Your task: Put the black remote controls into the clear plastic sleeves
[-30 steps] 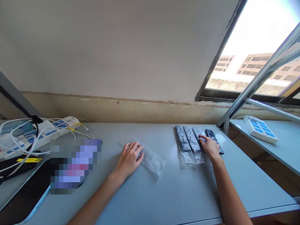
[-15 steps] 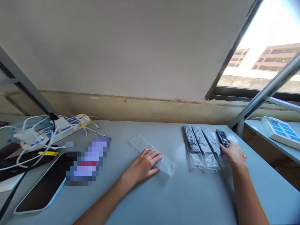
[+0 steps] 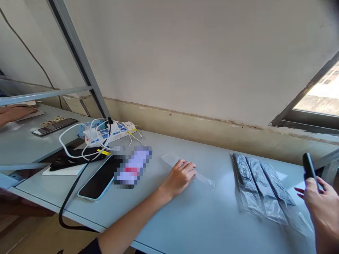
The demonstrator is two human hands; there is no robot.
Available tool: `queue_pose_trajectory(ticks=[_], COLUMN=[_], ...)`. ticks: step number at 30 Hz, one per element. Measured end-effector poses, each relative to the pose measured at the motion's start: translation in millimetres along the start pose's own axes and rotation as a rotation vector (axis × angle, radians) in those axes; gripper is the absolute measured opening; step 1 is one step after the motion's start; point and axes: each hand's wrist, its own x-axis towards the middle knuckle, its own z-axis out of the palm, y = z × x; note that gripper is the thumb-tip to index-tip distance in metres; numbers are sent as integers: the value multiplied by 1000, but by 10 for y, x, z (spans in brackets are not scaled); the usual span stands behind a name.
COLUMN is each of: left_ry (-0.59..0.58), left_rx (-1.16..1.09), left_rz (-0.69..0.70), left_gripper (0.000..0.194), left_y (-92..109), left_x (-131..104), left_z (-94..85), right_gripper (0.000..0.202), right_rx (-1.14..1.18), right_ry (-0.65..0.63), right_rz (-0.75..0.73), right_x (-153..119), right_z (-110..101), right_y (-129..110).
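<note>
My left hand lies over the middle of a clear plastic bag, fingers bent together and closed on it against the table. The bag looks flat, with both ends sticking out beside the hand. At the far right, my right hand grips a black remote control, raised off the table and tilted up, seen from its side. Left of that hand lie three bagged remote controls side by side in clear plastic.
A phone with a blurred screen and a dark-screened phone lie to the left. Behind them, white cables tangle over a power strip. A metal post separates a neighbouring desk, where another person's hand rests.
My right hand has lifted the remote control off the table beside the bagged ones. The view has swung left. My left hand stays on the bag, its fingers more curled.
</note>
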Motion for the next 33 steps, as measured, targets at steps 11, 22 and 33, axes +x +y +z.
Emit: queue_pose_trajectory(ticks=[11, 22, 33], left_ry=[-72, -177, 22], left_rx=[-50, -84, -97], left_rz=[-35, -95, -95], left_gripper=[23, 48, 33], left_y=[-8, -1, -20], left_x=[11, 10, -10], left_z=[-33, -34, 6], right_gripper=[72, 33, 44], right_rx=[428, 593, 399], right_ry=[-528, -624, -664], right_rz=[49, -102, -108], right_x=[-763, -909, -990], right_z=[559, 788, 785], right_y=[-598, -502, -550])
